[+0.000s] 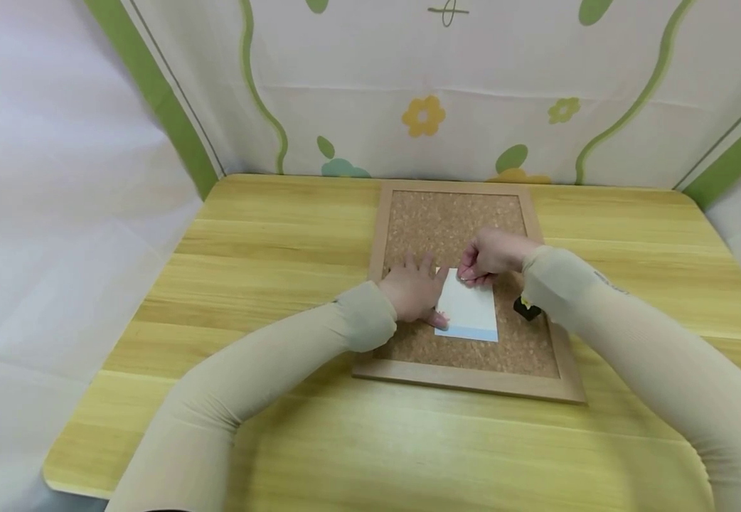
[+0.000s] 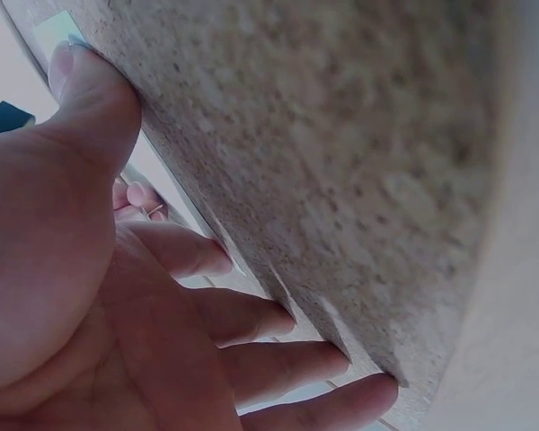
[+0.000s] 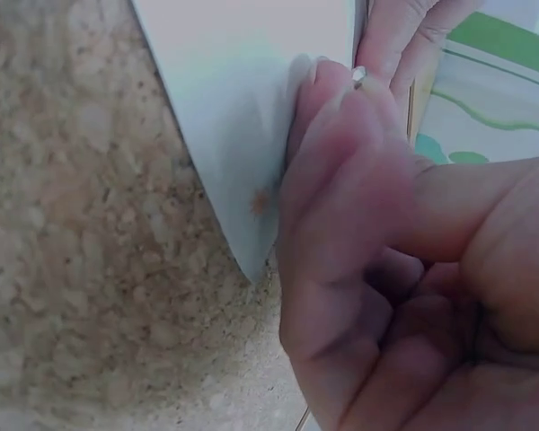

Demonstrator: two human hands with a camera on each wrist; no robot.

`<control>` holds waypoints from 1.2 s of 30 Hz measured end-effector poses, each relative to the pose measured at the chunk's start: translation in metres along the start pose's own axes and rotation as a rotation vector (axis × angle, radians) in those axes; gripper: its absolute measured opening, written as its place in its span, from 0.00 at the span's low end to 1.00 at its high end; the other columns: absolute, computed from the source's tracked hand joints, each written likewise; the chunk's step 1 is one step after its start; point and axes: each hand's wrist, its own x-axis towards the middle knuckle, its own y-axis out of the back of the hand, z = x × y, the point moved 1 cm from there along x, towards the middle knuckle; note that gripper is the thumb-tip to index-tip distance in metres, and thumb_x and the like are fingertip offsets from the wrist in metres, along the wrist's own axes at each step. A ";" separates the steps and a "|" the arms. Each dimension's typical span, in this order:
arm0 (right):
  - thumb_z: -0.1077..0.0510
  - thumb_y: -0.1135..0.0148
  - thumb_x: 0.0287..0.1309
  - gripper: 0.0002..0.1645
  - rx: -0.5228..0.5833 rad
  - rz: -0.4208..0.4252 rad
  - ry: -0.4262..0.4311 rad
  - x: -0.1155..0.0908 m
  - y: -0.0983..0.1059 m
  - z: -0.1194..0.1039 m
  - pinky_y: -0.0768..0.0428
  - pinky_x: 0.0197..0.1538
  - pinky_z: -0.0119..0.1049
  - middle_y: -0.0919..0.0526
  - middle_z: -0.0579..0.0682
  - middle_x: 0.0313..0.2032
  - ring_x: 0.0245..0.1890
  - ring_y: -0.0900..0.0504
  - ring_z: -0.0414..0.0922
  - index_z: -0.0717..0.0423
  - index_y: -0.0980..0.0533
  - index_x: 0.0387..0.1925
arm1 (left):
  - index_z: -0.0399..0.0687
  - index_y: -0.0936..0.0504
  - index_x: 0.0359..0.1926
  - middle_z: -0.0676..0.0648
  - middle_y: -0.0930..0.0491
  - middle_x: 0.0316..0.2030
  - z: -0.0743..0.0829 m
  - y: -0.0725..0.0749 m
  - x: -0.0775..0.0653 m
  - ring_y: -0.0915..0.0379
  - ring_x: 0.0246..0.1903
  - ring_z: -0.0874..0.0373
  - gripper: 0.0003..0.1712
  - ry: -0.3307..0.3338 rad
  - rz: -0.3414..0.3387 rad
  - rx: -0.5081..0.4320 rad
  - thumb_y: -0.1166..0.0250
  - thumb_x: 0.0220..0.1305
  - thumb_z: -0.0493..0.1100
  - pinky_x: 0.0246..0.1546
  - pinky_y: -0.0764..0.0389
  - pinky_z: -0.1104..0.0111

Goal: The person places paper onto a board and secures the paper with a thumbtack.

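A white paper card with a blue band along its near edge and a small pinkish print lies on the framed cork board. My left hand rests spread at the card's left side, with thumb and index finger on its edge and the other fingers on the cork. Over the card's far part, my right hand pinches a small shiny pin between thumb and fingertips. The pin's lower end is hidden by the fingers. The right hand's other fingers curl in toward the palm.
A small black box with a yellow mark sits on the board's right side, near the right wrist. The board lies on a yellow wood-grain table. Behind the table hangs a white curtain with printed flowers and green lines.
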 end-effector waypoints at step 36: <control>0.68 0.39 0.65 0.05 -0.035 -0.171 -0.122 0.007 0.009 -0.022 0.24 0.26 0.28 0.15 0.51 0.27 0.21 0.21 0.38 0.63 0.18 0.36 | 0.49 0.62 0.79 0.35 0.65 0.77 0.003 0.006 -0.003 0.63 0.73 0.30 0.63 0.025 -0.039 0.011 0.46 0.56 0.76 0.64 0.39 0.42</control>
